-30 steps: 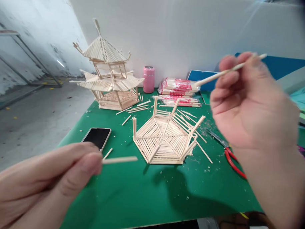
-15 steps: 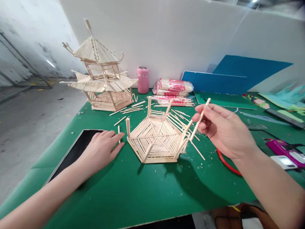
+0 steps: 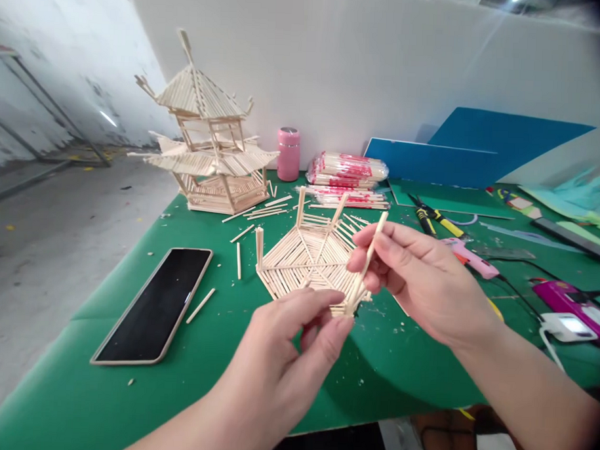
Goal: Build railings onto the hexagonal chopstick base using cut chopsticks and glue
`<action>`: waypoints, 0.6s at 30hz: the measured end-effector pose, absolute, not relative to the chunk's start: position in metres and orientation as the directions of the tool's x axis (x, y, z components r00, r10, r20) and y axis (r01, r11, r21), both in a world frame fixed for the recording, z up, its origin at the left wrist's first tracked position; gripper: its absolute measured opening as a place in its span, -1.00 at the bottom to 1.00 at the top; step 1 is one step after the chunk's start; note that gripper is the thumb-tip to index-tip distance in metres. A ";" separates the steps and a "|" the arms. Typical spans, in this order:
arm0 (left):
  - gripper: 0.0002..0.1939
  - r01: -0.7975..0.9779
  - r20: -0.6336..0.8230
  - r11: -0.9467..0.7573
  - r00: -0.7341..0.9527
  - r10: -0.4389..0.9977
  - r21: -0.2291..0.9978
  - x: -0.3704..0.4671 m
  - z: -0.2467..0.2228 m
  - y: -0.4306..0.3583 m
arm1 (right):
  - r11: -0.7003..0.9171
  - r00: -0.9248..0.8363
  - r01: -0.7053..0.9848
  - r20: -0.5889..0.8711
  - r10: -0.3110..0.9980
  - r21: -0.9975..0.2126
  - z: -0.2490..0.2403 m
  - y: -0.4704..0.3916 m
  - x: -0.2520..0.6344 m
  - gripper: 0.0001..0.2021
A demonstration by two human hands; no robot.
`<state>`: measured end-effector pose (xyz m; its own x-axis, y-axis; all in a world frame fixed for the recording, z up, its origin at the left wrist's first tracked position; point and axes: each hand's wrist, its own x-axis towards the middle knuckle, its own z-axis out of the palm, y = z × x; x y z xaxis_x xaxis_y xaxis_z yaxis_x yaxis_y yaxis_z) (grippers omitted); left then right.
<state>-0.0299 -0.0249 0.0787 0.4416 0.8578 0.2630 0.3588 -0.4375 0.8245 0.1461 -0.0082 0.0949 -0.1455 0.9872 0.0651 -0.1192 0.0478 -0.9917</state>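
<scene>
A hexagonal base of wooden sticks (image 3: pixel 299 258) with short upright posts lies on the green table. My right hand (image 3: pixel 411 275) pinches a wooden stick (image 3: pixel 380 226), slanted over the base's right side. At the base's front right corner, the thumb and index finger of my left hand (image 3: pixel 301 336) close around the stick's lower end; exactly what they grip there is partly hidden. Behind to the left stands a two-tiered stick pagoda (image 3: pixel 216 163). Loose sticks (image 3: pixel 238 261) lie left of the base.
A phone (image 3: pixel 154 308) lies at the left. Behind the base are a pink bottle (image 3: pixel 288 156) and wrapped stick bundles (image 3: pixel 348 171). Pliers (image 3: pixel 435 218), a pink glue gun (image 3: pixel 471 257) and a purple device (image 3: pixel 570 303) are on the right. Blue boards (image 3: pixel 430 165) lean at the back.
My left hand has moved right, from beside the phone to the base's front right corner, and its fingers have closed. My right hand's stick has moved slightly left and down. The view has shifted.
</scene>
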 end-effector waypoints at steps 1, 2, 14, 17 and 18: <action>-0.80 0.325 0.203 -0.370 0.449 0.870 0.870 -0.026 0.078 -0.024 | 0.055 -0.164 -0.109 0.072 0.984 -0.993 0.095 -0.010 0.143 -0.84; -0.77 0.291 0.157 -0.308 0.444 0.882 0.906 -0.024 0.077 -0.024 | 0.062 -0.177 -0.100 0.079 0.981 -0.993 0.095 -0.012 0.141 -0.83; -0.91 0.366 0.381 -0.461 0.271 0.884 0.809 -0.046 0.055 -0.022 | 0.269 -0.056 0.112 0.264 0.963 -0.957 0.094 0.012 0.148 -0.88; -0.95 0.536 0.451 -0.510 0.250 0.857 0.672 -0.060 0.042 -0.015 | 0.251 -0.071 0.356 0.242 0.968 -0.900 0.090 0.037 0.163 -0.88; -0.91 0.575 0.404 -0.477 0.261 0.877 0.664 -0.063 0.038 -0.011 | 0.221 -0.121 0.423 0.187 0.975 -0.879 0.088 0.044 0.165 -0.88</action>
<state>-0.0627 -0.0106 0.0385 0.2613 0.8767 0.4039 0.5750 -0.4774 0.6644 0.1653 0.0440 0.0876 -0.1214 0.9749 0.1866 0.4227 0.2208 -0.8789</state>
